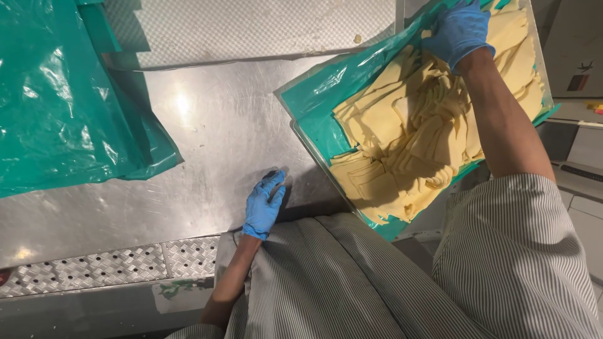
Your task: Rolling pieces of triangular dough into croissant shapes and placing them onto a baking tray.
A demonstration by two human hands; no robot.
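Yellow dough sheets are gripped at the tray's far end by the right hand, while the left hand is laid flat and open on the steel table.

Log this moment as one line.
left hand: flat on steel table | right hand: on pale yellow dough strips | green-lined tray

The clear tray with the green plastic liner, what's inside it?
The clear tray lined with green plastic sheet holds a pile of pale yellow flat dough pieces. The blue-gloved right hand rests on them; the tray's bottom is covered.
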